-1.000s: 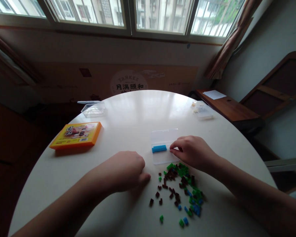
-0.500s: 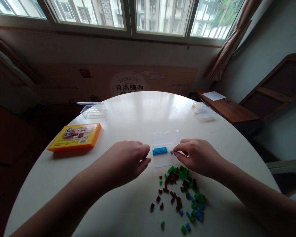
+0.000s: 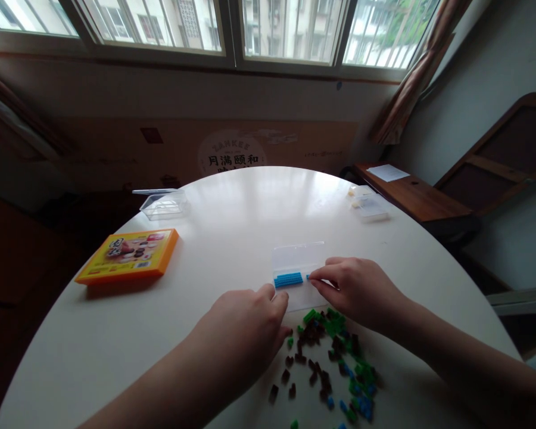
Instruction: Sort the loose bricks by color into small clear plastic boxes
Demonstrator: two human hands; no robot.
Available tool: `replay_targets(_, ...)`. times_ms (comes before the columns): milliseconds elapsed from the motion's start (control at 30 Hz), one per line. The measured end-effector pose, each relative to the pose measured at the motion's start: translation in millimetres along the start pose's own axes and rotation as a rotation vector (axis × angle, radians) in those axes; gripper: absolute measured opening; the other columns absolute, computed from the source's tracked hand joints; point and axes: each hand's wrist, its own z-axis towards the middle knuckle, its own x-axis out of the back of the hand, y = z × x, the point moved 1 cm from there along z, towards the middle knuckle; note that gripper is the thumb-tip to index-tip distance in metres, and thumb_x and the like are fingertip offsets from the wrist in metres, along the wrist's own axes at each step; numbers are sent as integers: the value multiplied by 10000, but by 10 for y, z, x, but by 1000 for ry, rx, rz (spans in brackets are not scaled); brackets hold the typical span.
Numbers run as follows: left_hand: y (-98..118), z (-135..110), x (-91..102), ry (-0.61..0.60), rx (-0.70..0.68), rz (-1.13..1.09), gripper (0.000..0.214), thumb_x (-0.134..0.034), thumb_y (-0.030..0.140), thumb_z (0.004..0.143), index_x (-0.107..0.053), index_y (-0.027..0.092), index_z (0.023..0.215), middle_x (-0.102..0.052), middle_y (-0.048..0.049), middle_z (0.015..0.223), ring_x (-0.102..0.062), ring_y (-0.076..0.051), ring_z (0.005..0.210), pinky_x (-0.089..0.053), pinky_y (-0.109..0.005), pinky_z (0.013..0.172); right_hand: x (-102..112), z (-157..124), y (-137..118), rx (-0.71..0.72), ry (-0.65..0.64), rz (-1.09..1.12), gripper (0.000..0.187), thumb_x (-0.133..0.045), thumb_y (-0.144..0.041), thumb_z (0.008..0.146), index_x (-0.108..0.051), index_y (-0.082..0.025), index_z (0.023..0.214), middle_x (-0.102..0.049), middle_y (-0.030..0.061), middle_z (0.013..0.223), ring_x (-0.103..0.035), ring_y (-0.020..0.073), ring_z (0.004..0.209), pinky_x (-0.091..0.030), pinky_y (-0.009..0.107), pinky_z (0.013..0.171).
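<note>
On a clear plastic sheet [image 3: 298, 254] lies a strip of blue toy bricks [image 3: 289, 279], lengthwise from left to right. My right hand [image 3: 357, 286] pinches a small blue brick [image 3: 308, 277] between thumb and index finger, just off the strip's right end. My left hand [image 3: 252, 325] is at the sheet's lower left, below the strip, its fingers loosely bent and apart with nothing visible in them. Its fingertips overlap the sheet's corner; I cannot tell whether they touch it. Close below both hands spreads a loose pile of small green, brown and blue bricks [image 3: 324, 381].
The round white table [image 3: 223, 238] carries an orange and yellow box [image 3: 127, 256] on the left. Behind that stands an open clear plastic container [image 3: 163, 205]. At the far right is a clear case [image 3: 370, 208] with small yellowish pieces beside it. A brown wooden desk [image 3: 429, 193] stands beyond.
My left hand has moved right and toward me, to the sheet's lower left corner. My right hand keeps its pinch on the small blue brick, slightly closer to the strip. The view has tilted slightly.
</note>
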Motion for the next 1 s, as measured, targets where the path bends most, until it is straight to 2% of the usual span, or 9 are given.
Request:
replay_targets(433, 122, 51, -70, -41, 115, -27, 364, -452, 418, 929, -638, 149, 1089, -629, -131, 977, -648, -272, 823, -563, -381, 661, -55, 27, 11, 5, 41, 24, 212, -557, -296, 915, -755, -312, 989, -691, -11, 799, -605, 126, 669, -360, 258, 596)
replay_targets(633, 147, 67, -113, -53, 169, -48, 461, -413, 483, 941, -596, 151, 1204, -626, -158, 1074, -647, -273, 882, -563, -379, 706, -50, 30, 23, 7, 52, 33, 213, -554, -284, 913, -761, -287, 964, -694, -3, 791, -610, 133, 670, -372, 265, 597)
replay_targets(1000, 138, 92, -138, -33, 183, -68, 480, -421, 480, 938, -576, 167, 1267, -621, -170, 1159, -638, -296, 960, -565, -391, 739, -68, 51, 48, 8, 14, 27, 218, -548, -289, 911, -761, -292, 961, -702, -2, 798, -619, 140, 672, -371, 262, 583)
